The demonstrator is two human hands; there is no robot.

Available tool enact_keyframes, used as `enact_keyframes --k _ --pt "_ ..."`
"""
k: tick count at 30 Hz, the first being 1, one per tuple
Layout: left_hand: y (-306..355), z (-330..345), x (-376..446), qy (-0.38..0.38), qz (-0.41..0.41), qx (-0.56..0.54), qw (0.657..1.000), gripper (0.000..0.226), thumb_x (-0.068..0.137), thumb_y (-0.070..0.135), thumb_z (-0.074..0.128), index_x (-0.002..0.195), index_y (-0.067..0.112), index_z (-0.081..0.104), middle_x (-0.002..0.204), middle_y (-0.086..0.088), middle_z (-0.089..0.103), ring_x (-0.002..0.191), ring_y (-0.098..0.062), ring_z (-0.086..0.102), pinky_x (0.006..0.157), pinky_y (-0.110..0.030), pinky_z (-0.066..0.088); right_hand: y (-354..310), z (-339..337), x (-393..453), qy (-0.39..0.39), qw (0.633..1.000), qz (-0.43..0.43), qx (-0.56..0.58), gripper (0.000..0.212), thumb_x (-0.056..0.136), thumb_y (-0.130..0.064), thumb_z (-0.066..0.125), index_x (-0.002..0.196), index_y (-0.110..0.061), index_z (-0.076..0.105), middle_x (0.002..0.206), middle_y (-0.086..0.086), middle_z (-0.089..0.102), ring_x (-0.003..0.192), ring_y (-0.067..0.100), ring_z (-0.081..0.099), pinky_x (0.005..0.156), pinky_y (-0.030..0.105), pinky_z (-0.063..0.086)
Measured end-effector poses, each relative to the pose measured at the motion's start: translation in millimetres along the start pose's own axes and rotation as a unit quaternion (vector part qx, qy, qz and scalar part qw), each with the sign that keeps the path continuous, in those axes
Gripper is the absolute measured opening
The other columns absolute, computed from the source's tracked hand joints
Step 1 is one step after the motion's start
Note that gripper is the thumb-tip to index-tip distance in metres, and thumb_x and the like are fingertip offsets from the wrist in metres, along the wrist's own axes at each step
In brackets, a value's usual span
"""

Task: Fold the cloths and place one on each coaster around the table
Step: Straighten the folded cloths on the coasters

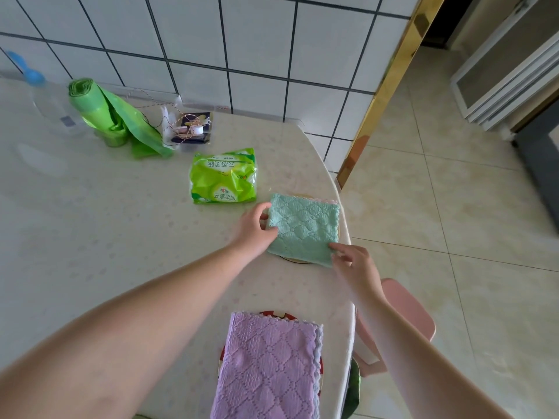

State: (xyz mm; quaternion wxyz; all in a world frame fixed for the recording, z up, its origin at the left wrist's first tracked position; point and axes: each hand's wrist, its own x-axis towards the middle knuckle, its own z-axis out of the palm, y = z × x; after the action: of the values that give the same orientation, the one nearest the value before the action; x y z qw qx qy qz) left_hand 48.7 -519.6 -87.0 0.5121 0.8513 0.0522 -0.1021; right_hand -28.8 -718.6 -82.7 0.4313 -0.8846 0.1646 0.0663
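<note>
clutter sits at the table's far left: one clear plastic bottle with a blue cap, one roll of green plastic bags, one small dark box wound with string, then one green packet of tissues. two folded cloths lie near the cream table edge. the quilted purple cloth covers a red-rimmed round coaster. the quilted mint green cloth, folded square, lies on a pale round coaster. the left hand pinches its left edge; the right hand pinches its near corner. one pink stool stands beside the table.
</note>
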Motion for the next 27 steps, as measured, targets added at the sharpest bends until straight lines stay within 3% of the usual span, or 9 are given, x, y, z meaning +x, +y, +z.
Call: enact_keyframes --k 4,7,12,15,18,20,24,25,27 --pt "4.1 -2.0 12.4 -0.026 -0.007 0.040 0.999 0.047 0.081 0.010 0.064 0.127 0.017 0.055 0.110 -0.004 0.058 0.095 -0.016 0.054 0.084 -0.020 0.038 -8.4 -1.8 22.7 -0.027 0.999 -0.019 -0.032 0.034 0.088 -0.018 0.055 0.121 -0.026 0.061 0.131 -0.001 0.047 0.095 0.011 0.053 0.079 0.021 0.037" --pt "4.2 -2.6 20.5 -0.056 -0.003 0.069 0.996 0.049 0.082 0.004 0.063 0.129 0.013 0.053 0.128 -0.008 0.054 0.111 -0.021 0.053 0.091 -0.019 0.035 -15.3 0.9 34.9 -0.044 0.995 -0.019 -0.089 0.041 0.088 -0.016 0.056 0.127 -0.026 0.056 0.138 -0.001 0.041 0.103 0.015 0.051 0.080 0.020 0.036" --pt "-0.5 3.3 25.1 -0.022 0.069 0.090 0.993 0.048 0.079 -0.006 0.061 0.126 0.004 0.054 0.120 -0.019 0.053 0.086 -0.023 0.050 0.080 -0.019 0.035 -17.8 4.5 35.8 -0.013 0.989 -0.060 -0.132 0.048 0.088 -0.010 0.053 0.135 -0.021 0.049 0.143 -0.003 0.036 0.113 0.019 0.050 0.078 0.022 0.037" --pt "-5.4 8.0 26.3 -0.012 0.090 0.100 0.991 0.048 0.080 -0.005 0.061 0.127 0.003 0.053 0.123 -0.018 0.047 0.100 -0.028 0.051 0.090 -0.020 0.033 -13.6 5.4 34.0 0.021 0.989 -0.076 -0.125 0.048 0.089 -0.010 0.053 0.135 -0.020 0.048 0.142 -0.002 0.038 0.114 0.020 0.050 0.082 0.025 0.041" --pt "-6.4 10.3 26.8 -0.024 0.072 0.121 0.990 0.048 0.080 0.000 0.061 0.127 0.005 0.053 0.122 -0.019 0.048 0.112 -0.029 0.047 0.097 -0.022 0.030 -10.4 4.3 36.1 -0.007 0.991 -0.050 -0.121 0.047 0.089 -0.012 0.054 0.135 -0.021 0.048 0.143 0.000 0.037 0.120 0.021 0.047 0.085 0.022 0.037" --pt "-3.3 8.2 23.0 -0.025 0.071 0.145 0.987 0.049 0.081 0.005 0.060 0.129 0.006 0.052 0.127 -0.017 0.045 0.117 -0.028 0.044 0.100 -0.023 0.028 -10.5 2.0 36.6 -0.006 0.987 -0.063 -0.147 0.048 0.089 -0.015 0.053 0.136 -0.023 0.046 0.147 0.000 0.032 0.126 0.024 0.040 0.094 0.028 0.037" --pt "-1.3 5.2 6.7 0.003 0.251 0.342 0.906 0.052 0.085 0.023 0.045 0.136 0.011 0.043 0.150 -0.010 0.028 0.137 -0.028 0.026 0.109 -0.045 0.024 -17.7 5.2 32.7 -0.007 0.949 -0.135 -0.283 0.050 0.093 -0.026 0.046 0.142 -0.025 0.034 0.157 0.000 0.008 0.143 0.022 0.009 0.114 0.043 0.015" --pt "-2.1 6.2 2.8 -0.036 0.269 0.379 0.885 0.054 0.089 0.027 0.040 0.141 0.012 0.035 0.154 -0.007 0.019 0.142 -0.025 0.015 0.112 -0.047 0.016 -19.2 7.6 31.9 -0.016 0.935 -0.151 -0.321 0.050 0.095 -0.030 0.042 0.143 -0.027 0.031 0.158 0.001 0.005 0.144 0.020 0.003 0.115 0.044 0.009" --pt "-6.8 10.5 -2.6 -0.108 0.228 0.443 0.860 0.057 0.096 0.037 0.030 0.147 0.016 0.017 0.157 0.001 0.002 0.144 -0.016 -0.002 0.114 -0.048 0.002 -19.2 10.8 31.0 -0.035 0.917 -0.143 -0.370 0.051 0.096 -0.040 0.035 0.145 -0.030 0.024 0.158 -0.001 0.004 0.144 0.019 -0.001 0.115 0.048 0.002"
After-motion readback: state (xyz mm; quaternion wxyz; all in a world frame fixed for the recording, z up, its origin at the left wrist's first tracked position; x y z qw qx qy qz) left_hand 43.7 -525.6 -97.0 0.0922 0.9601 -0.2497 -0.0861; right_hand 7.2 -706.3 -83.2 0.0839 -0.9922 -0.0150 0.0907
